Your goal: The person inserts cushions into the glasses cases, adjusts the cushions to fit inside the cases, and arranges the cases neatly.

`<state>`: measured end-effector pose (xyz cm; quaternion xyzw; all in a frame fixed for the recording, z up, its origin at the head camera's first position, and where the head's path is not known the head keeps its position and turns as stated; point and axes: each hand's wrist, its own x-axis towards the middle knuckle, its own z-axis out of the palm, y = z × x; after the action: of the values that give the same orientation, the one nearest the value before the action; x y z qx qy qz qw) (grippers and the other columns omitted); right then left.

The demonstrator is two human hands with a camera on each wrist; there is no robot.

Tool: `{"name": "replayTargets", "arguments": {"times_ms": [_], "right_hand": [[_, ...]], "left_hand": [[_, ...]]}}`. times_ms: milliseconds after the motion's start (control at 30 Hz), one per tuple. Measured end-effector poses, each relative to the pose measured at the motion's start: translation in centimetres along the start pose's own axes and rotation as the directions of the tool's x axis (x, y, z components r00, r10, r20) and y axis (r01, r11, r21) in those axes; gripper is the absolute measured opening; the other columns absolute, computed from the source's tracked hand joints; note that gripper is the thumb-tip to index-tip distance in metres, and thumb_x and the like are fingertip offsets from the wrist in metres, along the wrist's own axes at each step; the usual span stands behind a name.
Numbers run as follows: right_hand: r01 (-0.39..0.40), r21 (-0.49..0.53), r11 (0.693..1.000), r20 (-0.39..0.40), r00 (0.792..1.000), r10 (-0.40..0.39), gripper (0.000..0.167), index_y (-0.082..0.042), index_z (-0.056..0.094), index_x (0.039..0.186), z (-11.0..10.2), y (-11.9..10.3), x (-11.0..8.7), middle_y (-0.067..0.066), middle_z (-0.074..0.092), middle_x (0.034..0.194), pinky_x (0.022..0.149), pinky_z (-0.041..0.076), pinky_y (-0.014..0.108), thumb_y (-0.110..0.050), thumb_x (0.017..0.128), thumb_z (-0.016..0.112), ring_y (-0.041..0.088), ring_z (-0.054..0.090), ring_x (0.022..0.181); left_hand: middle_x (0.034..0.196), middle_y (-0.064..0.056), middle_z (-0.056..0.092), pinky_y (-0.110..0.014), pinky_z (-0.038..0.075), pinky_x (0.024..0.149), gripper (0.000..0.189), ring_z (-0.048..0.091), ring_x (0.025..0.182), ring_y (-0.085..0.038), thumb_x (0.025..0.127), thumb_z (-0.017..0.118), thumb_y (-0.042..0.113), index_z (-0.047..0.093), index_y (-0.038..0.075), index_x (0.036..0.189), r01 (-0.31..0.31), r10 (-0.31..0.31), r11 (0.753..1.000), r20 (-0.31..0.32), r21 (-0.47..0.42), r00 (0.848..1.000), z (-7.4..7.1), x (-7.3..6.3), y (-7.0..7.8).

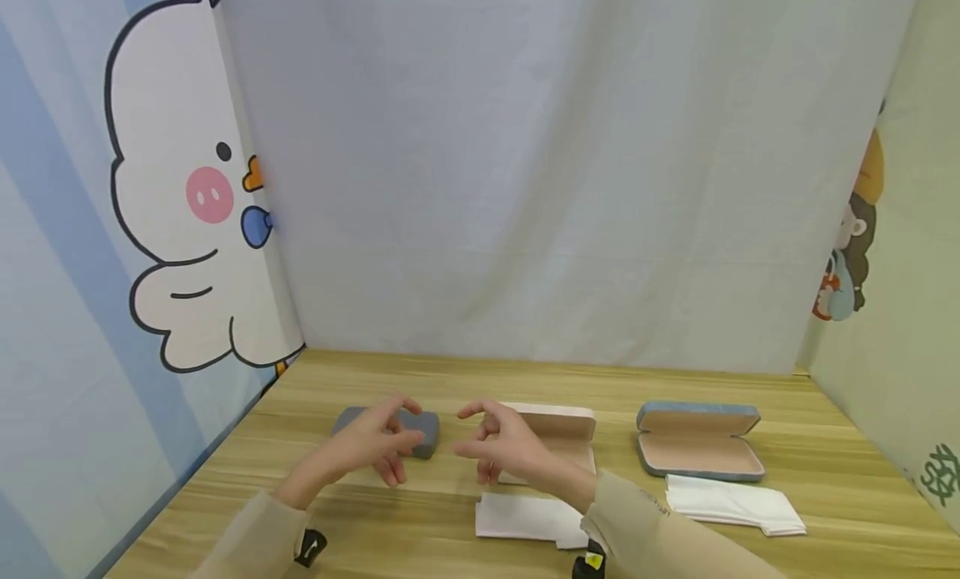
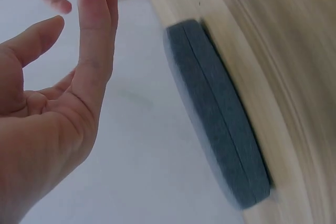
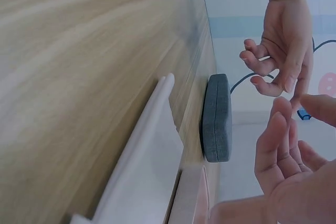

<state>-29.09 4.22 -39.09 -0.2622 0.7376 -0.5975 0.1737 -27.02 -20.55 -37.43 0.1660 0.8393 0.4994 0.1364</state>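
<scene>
My left hand (image 1: 367,439) hovers in front of a closed dark grey glasses case (image 1: 427,436), hiding part of it in the head view. Its fingers are loosely bent, with nothing between them. Opposite it, my right hand (image 1: 513,444) is held up with thumb and forefinger apart, likewise holding nothing. Behind this hand stands an open glasses case (image 1: 566,425) with a pale lining, partly covered by the hand. A folded white cloth (image 1: 525,516) lies below the right wrist. In the left wrist view the grey case (image 2: 218,114) is apart from the fingers.
Farther right, a blue glasses case (image 1: 697,454) lies open with its pale inside showing. Another folded white cloth (image 1: 731,504) is in front of it. All rest on a wood-grain table (image 1: 420,537), with a pale curtain (image 1: 525,187) along the back edge.
</scene>
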Motion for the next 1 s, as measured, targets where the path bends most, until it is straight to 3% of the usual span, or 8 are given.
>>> {"name": "replayTargets", "arguments": {"times_ms": [267,533,633,867,1000], "right_hand": [[-0.015,0.013,1.0,-0.029,0.999,0.016,0.048,-0.009,0.05,0.129,-1.6,0.4,-2.2,0.004,0.059,0.074,0.043,0.048,0.023,-0.018,0.087,0.071,0.013,0.058,0.047],[0.003,-0.009,1.0,-0.078,0.997,-0.003,0.055,0.0,0.045,0.133,-3.6,1.0,-4.6,0.002,0.055,0.071,0.039,0.042,0.019,-0.016,0.088,0.07,0.011,0.057,0.045],[-0.001,0.015,1.0,-0.069,0.998,0.002,0.056,0.003,0.042,0.135,-4.5,1.5,-5.5,0.002,0.056,0.071,0.039,0.04,0.018,-0.014,0.089,0.068,0.009,0.056,0.045],[-0.022,0.045,0.999,-0.048,0.999,0.024,0.059,0.005,0.036,0.136,-6.1,3.1,-7.2,0.001,0.058,0.072,0.038,0.039,0.017,-0.014,0.09,0.067,0.009,0.057,0.046],[-0.05,0.05,0.997,-0.047,0.997,0.053,0.059,0.005,0.035,0.136,-6.9,3.7,-8.5,0.001,0.058,0.073,0.039,0.038,0.017,-0.015,0.09,0.067,0.008,0.057,0.046]], "left_hand": [[0.09,-0.023,0.061,-0.051,0.06,0.059,0.054,0.068,0.061,-0.025,0.096,0.06,0.027,0.035,0.004,0.138,-0.011,0.018,0.996,0.085,-0.089,0.996,2.4,0.1,0.4],[0.085,-0.019,0.064,-0.041,0.061,0.052,0.056,0.069,0.058,-0.025,0.096,0.061,0.026,0.034,0.005,0.14,-0.012,0.03,0.989,0.122,-0.147,0.992,4.1,0.6,0.3],[0.082,-0.017,0.065,-0.038,0.06,0.051,0.054,0.069,0.057,-0.024,0.096,0.06,0.022,0.033,0.005,0.14,-0.004,0.028,0.984,0.133,-0.177,0.991,4.7,0.6,0.4],[0.081,-0.027,0.068,-0.037,0.06,0.051,0.049,0.068,0.054,-0.02,0.095,0.059,0.015,0.035,0.006,0.137,0.034,-0.001,0.977,0.157,-0.211,0.988,6.0,0.7,0.4],[0.078,-0.024,0.068,-0.034,0.06,0.05,0.05,0.067,0.053,-0.018,0.094,0.059,0.012,0.034,0.003,0.137,0.045,0.0,0.973,0.193,-0.226,0.981,6.8,0.6,0.2]]}}
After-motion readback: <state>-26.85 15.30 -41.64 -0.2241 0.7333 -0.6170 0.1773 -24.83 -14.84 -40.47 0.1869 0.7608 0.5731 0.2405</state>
